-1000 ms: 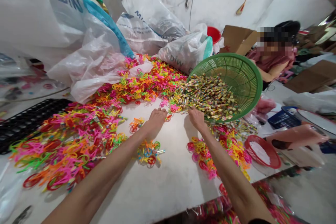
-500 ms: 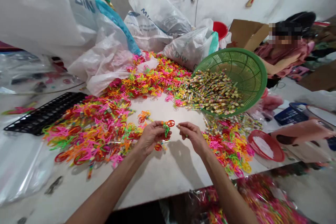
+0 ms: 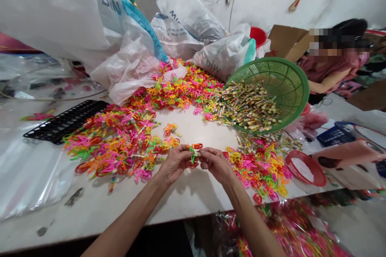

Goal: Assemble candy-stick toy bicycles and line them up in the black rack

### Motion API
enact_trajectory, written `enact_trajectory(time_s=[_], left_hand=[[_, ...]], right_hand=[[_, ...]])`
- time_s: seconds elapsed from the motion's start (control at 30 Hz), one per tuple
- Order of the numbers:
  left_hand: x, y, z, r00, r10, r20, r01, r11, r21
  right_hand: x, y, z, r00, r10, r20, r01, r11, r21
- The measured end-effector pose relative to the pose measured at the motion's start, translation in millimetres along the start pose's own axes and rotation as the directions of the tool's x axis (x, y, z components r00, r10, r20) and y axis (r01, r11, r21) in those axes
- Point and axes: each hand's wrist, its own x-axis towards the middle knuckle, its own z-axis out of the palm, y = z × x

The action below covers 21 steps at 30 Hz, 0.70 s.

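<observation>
Clock directions from the fingertips. Between nine and ten: black slotted plastic tray [image 3: 62, 122]. Nine: wide heap of pink, orange and green looped plastic pieces [image 3: 111, 140]. Between ten and eleven, near: small orange-and-red loose cluster [image 3: 170, 129].

Centre: bare left hand [image 3: 176, 164], thumb and fingers clamped on a small red-and-green bunch of looped plastic [image 3: 193, 158], raised over the white tabletop [image 3: 181, 204]. Bare right hand [image 3: 216, 164] comes in from the bunch's three o'clock, thumb and forefinger together at its edge; what sits between them, too small to tell.

Looks like two-handed fingertip work. Best done with the left as steady clamp, grip low so the loops don't splay, and small moves from the right. Thin plastic probably bends, so a light pinch; a hard one may pop pieces loose.

Two o'clock: round green plastic basket [image 3: 294, 84], tilted, with short multicoloured pale-ended sticks [image 3: 250, 106]. Three: second mixed heap of bright loops [image 3: 259, 164], close to the right wrist; sleeveless forearm best held clear of it.
</observation>
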Motion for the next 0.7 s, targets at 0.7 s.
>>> enact_trajectory(time_s=[0.7], left_hand=[[-1,4,-14.7,0.964,0.220,-0.146,-0.206,0.973,0.106]], right_hand=[[1,12,38,0.933,-0.247,-0.262,0.172,0.945,-0.279]])
